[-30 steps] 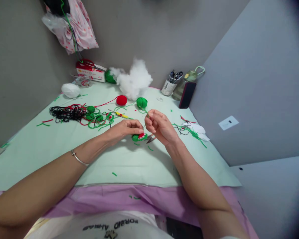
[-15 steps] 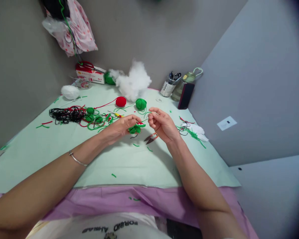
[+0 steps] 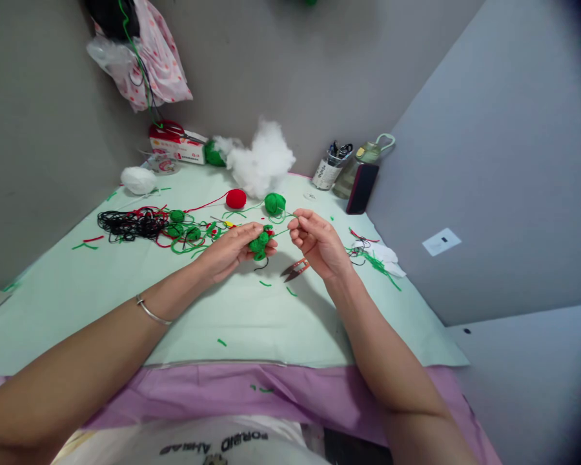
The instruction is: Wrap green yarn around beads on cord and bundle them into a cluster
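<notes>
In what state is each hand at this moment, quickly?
Left hand: closed, holding a small, lumpy green crocheted yarn piece.
Right hand: closed, fingertips pinching a thin green yarn strand.

Your crocheted piece (image 3: 258,244) at centre is mostly green; above it sits a red yarn ball (image 3: 235,199); upper left, red-dotted pink cloth (image 3: 167,61).

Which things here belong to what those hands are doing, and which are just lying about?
Part of the job: green yarn piece, in the left hand; green strand, pinched in the right hand; perhaps the snips.

Seemingly just lying about: phone, bottle, cup.
</notes>
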`<move>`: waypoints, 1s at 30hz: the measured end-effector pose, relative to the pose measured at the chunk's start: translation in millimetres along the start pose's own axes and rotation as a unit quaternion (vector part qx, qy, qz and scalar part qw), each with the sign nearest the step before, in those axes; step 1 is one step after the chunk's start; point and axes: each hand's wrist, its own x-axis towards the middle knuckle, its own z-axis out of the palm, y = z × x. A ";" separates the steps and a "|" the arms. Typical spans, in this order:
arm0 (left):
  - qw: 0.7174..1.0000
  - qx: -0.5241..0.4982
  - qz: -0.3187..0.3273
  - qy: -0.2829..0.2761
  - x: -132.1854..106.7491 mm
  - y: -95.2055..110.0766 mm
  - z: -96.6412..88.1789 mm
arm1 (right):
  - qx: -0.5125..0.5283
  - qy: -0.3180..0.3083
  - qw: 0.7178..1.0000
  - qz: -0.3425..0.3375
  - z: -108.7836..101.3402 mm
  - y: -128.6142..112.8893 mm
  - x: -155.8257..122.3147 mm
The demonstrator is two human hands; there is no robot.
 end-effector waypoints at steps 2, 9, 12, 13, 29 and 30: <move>1.000 -0.012 0.000 -0.001 0.1 0.6 0.7 | -0.013 -0.007 1.000 -0.008 1.0 0.1 -1.0; 0.998 0.015 0.044 0.047 1.7 1.4 -0.2 | -0.081 -0.002 0.995 -0.056 5.2 5.2 -3.0; 0.998 0.006 0.053 0.044 2.5 0.9 -1.9 | -0.116 0.006 0.990 -0.078 5.2 7.3 -2.6; 0.998 0.006 0.052 0.041 2.3 0.8 -2.1 | -0.122 0.008 0.989 -0.083 5.5 7.4 -2.6; 0.998 -0.030 0.046 0.037 1.1 2.3 -4.3 | -0.228 0.069 0.956 -0.171 10.7 10.8 -4.1; 0.998 -0.033 0.045 0.037 0.9 2.6 -3.8 | -0.230 0.071 0.955 -0.172 10.8 11.1 -4.0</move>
